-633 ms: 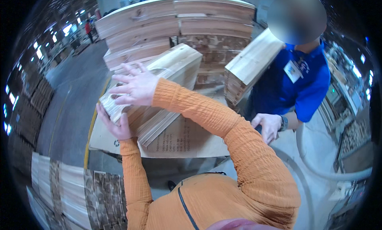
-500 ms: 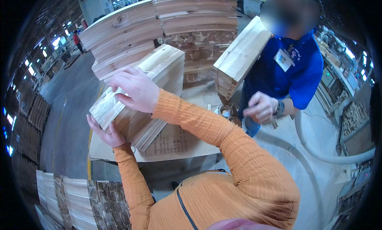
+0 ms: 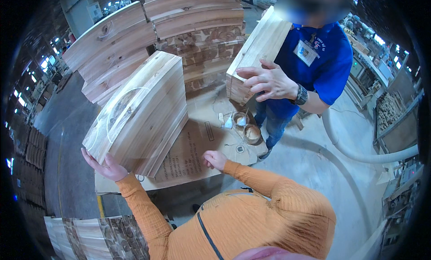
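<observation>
Left hand (image 3: pixel 107 166), palm open, props the low end of a tilted stack of pale wooden boards (image 3: pixel 140 112) (resting on flattened brown cardboard (image 3: pixel 197 145)). Right hand (image 3: pixel 214 160), loosely curled, hovers empty beside it. A co-worker's hand (image 3: pixel 268 81) grips another board bundle (image 3: pixel 258 48).

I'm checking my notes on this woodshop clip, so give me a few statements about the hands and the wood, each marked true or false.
1. The left hand is open under the low end of the stack of wooden boards. True.
2. The right hand grips the top of that stack. False: it hangs loosely closed above the cardboard sheet, apart from the wood.
3. A co-worker's hand rests on a second bundle of boards. True.
4. The co-worker's sleeve is orange. False: it is blue; the orange sleeve is the person's own.
5. The small round containers sit on the cardboard sheet. True.
</observation>
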Available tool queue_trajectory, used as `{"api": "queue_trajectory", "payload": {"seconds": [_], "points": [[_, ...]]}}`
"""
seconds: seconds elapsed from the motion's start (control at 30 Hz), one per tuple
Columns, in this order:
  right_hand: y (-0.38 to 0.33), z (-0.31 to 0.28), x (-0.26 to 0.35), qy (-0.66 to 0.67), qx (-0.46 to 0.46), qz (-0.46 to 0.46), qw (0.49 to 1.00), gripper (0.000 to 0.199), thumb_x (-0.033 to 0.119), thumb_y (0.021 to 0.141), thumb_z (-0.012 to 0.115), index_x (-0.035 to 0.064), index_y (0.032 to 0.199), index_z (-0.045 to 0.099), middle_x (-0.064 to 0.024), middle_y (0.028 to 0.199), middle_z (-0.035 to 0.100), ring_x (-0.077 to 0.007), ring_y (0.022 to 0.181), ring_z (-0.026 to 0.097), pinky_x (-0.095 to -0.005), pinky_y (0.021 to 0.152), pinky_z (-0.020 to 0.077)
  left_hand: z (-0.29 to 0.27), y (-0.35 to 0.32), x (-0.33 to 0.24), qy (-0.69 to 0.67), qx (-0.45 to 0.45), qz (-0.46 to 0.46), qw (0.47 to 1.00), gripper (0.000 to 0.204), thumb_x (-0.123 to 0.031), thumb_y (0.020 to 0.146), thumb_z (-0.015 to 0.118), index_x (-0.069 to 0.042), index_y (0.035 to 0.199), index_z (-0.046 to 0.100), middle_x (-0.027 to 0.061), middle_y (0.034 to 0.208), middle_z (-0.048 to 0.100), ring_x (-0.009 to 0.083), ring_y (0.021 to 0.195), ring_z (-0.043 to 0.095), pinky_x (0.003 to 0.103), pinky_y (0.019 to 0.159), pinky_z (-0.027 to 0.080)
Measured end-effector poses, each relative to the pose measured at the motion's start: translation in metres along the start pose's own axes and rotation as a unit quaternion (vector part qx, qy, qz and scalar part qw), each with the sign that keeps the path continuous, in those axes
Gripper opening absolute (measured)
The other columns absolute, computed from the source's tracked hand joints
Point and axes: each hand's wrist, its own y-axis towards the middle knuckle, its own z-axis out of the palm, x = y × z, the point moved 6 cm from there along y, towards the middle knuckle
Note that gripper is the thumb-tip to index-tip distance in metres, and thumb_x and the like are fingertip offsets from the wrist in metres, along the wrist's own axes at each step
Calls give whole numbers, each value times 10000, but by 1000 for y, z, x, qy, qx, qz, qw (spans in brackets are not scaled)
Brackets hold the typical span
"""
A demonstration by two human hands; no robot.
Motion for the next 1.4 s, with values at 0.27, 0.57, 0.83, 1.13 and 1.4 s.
{"api": "queue_trajectory", "payload": {"seconds": [0.27,0.57,0.83,1.13,1.4], "points": [[-1,5,-13,-324,-72,-132,934,216,264,872,476,82,868,592,-182,727,618,-373,686,606,-473,607,478,-1,0,1,-17,5,22,1000,655,-258,829,472,57,1371,282,210,1403,315,331,1313,292,434,1083,242],[-3,8,-10,-291,-90,-187,934,194,267,861,523,85,889,586,-124,793,637,-327,710,619,-449,635,491,1,0,-1,-33,10,22,999,764,-440,857,513,60,1376,261,226,1393,312,318,1293,323,417,1060,277],[0,14,-19,-347,-57,-251,902,215,259,850,536,89,925,642,-102,844,645,-293,795,614,-415,676,491,0,1,1,-26,14,19,999,742,-406,856,512,56,1378,257,221,1395,311,319,1301,309,419,1074,256],[-4,14,-13,-363,-63,-224,902,186,257,846,538,101,890,629,-98,835,641,-306,780,618,-434,660,491,0,-4,3,-49,17,11,999,740,-413,860,517,46,1380,260,230,1394,306,325,1306,304,423,1067,278],[-2,16,-15,-369,-49,-192,908,159,252,842,540,118,914,584,-108,819,634,-310,768,619,-441,651,488,-2,-4,9,-54,22,-4,998,746,-402,835,520,53,1373,274,231,1383,320,335,1280,339,426,1043,309]]}}
